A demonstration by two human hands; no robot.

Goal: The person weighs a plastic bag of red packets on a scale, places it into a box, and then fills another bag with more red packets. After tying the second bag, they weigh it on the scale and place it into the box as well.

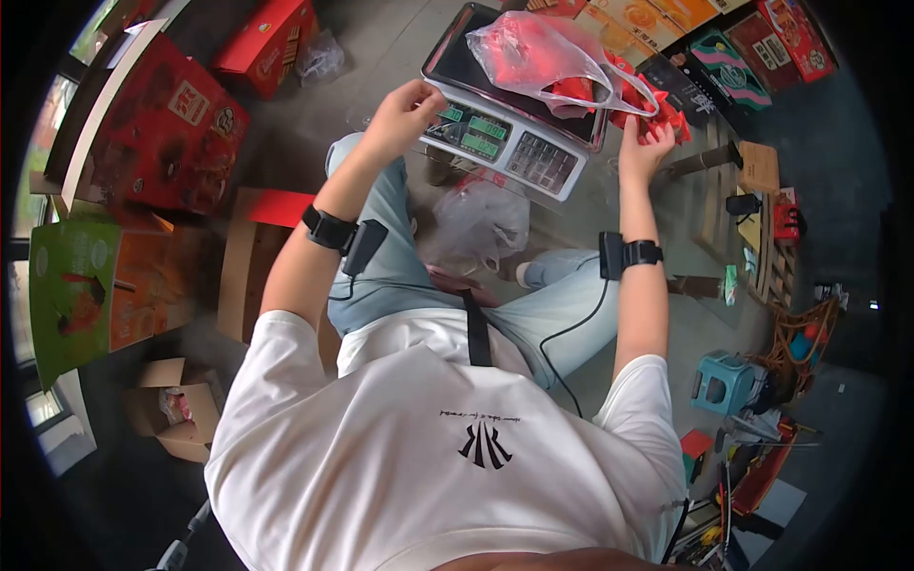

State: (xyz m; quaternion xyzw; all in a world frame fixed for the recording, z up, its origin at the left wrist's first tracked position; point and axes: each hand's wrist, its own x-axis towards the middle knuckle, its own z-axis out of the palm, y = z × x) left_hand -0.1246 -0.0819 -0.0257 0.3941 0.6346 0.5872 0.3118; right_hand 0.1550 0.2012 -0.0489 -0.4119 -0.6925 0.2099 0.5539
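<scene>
One clear bag (533, 52) of red packets tops the scale (505, 143).

Plastic bag (533, 52) on scale (505, 143)

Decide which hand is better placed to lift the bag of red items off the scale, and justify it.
Right, probably: the right hand already touches red packets beside the plastic bag on the scale. The left hand sits at the scale's display corner, farther from the bag.

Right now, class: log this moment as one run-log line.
left hand: touching scale display edge | right hand: on red packets | plastic bag: on scale pan
</scene>
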